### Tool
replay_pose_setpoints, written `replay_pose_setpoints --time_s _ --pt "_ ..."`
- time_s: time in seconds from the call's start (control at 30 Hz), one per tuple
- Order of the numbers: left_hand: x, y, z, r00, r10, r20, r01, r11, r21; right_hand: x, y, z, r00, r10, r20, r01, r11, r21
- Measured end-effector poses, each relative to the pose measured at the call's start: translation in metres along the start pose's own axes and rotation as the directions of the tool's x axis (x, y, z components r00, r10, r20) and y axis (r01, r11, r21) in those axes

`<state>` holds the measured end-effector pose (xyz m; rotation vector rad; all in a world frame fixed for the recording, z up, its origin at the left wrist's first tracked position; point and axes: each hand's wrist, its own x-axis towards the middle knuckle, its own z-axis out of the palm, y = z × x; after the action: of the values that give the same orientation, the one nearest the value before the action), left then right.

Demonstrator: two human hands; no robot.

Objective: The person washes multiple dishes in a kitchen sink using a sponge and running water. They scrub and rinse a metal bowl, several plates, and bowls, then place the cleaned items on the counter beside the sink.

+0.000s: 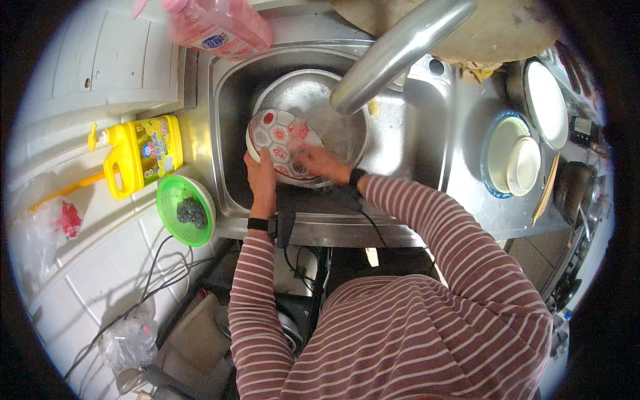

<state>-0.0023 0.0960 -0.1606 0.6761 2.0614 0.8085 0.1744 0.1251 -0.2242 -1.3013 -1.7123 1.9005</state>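
Note:
My left hand grips the left rim of a white ceramic dish with a red and grey hexagon pattern. The dish is tilted over a round metal basin that sits inside a stainless steel sink. Against the patterned face of the dish lies my right hand, blurred, its fingers spread over the lower right part. Whether those fingers hold anything is hidden by the blur. Above the basin, to the right of the dish, hangs the end of a thick metal faucet.
A pink bottle stands behind the sink. To the left are a yellow pump jug and a green strainer holding a steel wool scourer. On the right counter lie nested bowls, chopsticks and a white plate.

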Motion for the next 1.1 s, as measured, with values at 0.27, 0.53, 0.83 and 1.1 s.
replay_pose_setpoints --time_s 0.27,0.53,0.83,1.1 --pt "0.023 0.039 -0.002 0.834 -0.31 0.456 0.434 0.879 -0.196 -0.04 -0.036 -0.005 0.986 -0.168 0.007 0.152 0.873 -0.463" --pt "0.029 0.032 0.026 0.832 -0.018 0.555 0.384 0.741 -0.552 -0.025 -0.064 -0.053 0.999 -0.04 -0.002 0.038 0.955 -0.293" --pt "0.046 0.012 0.017 0.792 -0.218 0.571 0.537 0.692 -0.482 -0.039 -0.043 -0.119 0.986 0.076 0.145 -0.161 0.623 0.766" --pt "-0.01 0.029 -0.039 0.828 0.046 0.558 0.415 0.62 -0.666 -0.01 -0.02 -0.122 0.978 0.17 0.117 -0.17 0.341 0.925"
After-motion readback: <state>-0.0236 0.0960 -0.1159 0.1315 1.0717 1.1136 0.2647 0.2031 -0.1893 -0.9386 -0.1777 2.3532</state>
